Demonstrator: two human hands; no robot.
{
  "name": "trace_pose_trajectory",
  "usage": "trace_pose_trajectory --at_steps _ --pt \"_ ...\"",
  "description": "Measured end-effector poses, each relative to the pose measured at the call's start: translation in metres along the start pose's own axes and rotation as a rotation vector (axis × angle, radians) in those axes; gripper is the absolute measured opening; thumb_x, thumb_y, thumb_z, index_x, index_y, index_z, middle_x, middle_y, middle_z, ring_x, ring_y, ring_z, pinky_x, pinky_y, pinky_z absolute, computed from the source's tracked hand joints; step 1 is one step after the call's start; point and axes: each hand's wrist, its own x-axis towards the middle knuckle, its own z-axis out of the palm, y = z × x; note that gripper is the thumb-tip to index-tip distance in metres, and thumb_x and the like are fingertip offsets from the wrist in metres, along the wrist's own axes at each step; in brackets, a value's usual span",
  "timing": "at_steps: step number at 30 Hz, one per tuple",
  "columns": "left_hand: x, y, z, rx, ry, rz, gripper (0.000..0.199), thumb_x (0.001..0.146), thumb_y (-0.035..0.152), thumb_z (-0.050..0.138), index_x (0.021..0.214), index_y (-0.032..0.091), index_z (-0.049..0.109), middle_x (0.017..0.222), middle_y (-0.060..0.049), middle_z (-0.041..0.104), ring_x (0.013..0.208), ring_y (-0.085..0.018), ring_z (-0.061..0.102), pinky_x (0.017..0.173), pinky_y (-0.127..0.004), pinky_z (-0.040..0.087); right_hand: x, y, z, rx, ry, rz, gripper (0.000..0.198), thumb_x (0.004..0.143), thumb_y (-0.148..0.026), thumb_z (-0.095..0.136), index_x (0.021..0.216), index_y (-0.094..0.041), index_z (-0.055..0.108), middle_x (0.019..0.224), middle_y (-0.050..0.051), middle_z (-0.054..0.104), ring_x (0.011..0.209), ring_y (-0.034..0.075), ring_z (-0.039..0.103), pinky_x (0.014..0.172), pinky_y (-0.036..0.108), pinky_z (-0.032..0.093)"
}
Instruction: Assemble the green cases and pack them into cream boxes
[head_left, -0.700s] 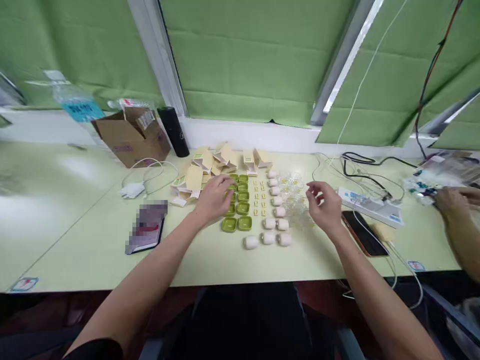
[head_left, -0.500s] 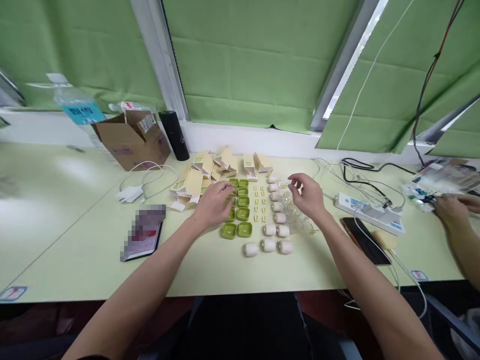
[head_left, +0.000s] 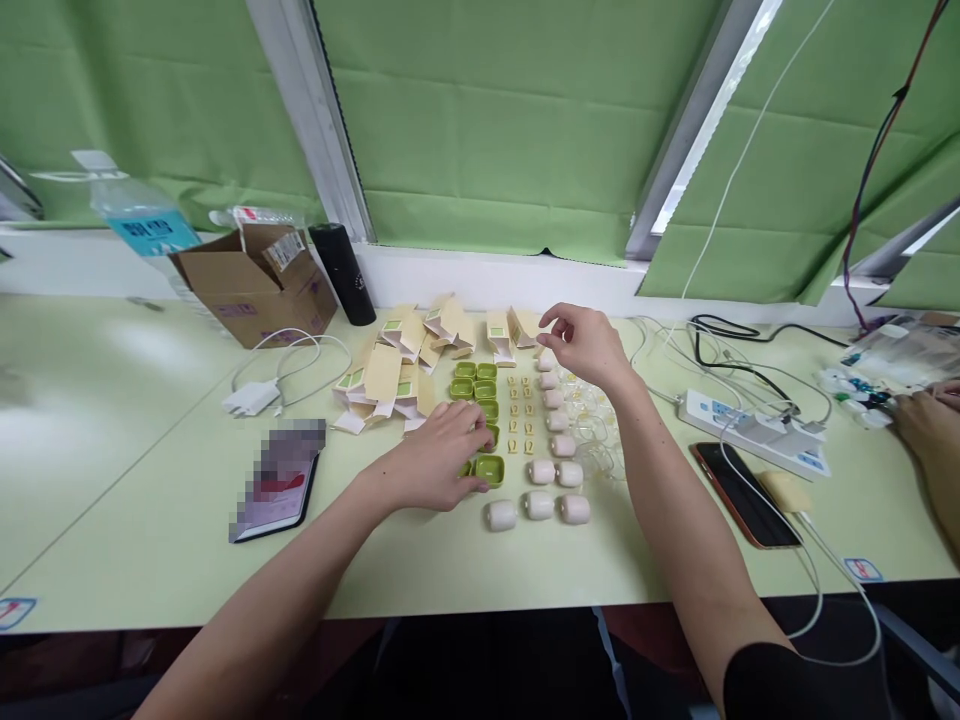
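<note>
The left hand (head_left: 439, 455) lies over the near end of the green dishes (head_left: 490, 471), its fingers spread and hiding several of them; whether its grip has hold of a dish I cannot tell. The dishes run in two columns near the middle of the table (head_left: 420, 570). The right hand (head_left: 581, 340) hangs above the far end of the white pots (head_left: 575, 509), its grip loose, thumb and fingers bent and apart.

Between dishes and pots lie two columns of small yellow clips (head_left: 514, 410). Clear plastic pieces (head_left: 596, 425) sit just right of the pots, and the right forearm (head_left: 660, 490) cuts across the view at their edge. Pale cartons (head_left: 382, 373) crowd behind and left of the dishes, leaning on one another.

Farther left are a phone (head_left: 277, 490), a white charger (head_left: 251, 398), an open cardboard box (head_left: 255, 295) and a black flask (head_left: 343, 273), with a water bottle (head_left: 150, 225) behind the box. Right of the right forearm, a power strip (head_left: 754, 432), a dark phone (head_left: 746, 495) and a cream block (head_left: 785, 491) take up the space. Another person's hand (head_left: 926, 410) is at the far right, beside plastic bags (head_left: 907, 355).
</note>
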Motion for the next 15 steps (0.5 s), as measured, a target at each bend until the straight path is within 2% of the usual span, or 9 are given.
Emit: trace_pose_trajectory --at_steps 5,10,15 --pt "0.001 0.01 0.008 0.132 -0.036 0.012 0.039 0.085 0.041 0.078 0.112 0.016 0.066 0.117 -0.012 0.06 0.11 -0.031 0.054 0.095 -0.044 0.042 -0.004 0.001 0.005 -0.022 0.011 0.022 0.01 0.091 -0.031 0.066 0.1 -0.027 0.07 0.087 0.0 0.076 0.079 0.019 0.064 0.067 0.031 0.037" --pt "0.004 0.018 0.021 0.235 -0.045 0.009 0.033 0.089 0.037 0.074 0.109 0.013 0.065 0.113 -0.014 0.061 0.108 -0.032 0.053 0.092 -0.044 0.042 -0.01 0.004 0.001 -0.071 -0.057 0.024 0.014 0.091 -0.031 0.066 0.104 -0.028 0.071 0.088 0.0 0.077 0.082 0.021 0.065 0.068 0.032 0.037" --pt "0.007 0.018 0.028 0.238 -0.039 0.014 0.027 0.089 0.028 0.072 0.109 0.013 0.063 0.114 -0.014 0.062 0.107 -0.031 0.054 0.091 -0.043 0.041 -0.017 -0.003 -0.003 -0.099 -0.075 0.01 0.016 0.092 -0.03 0.065 0.107 -0.028 0.071 0.09 0.0 0.078 0.082 0.021 0.065 0.067 0.032 0.036"
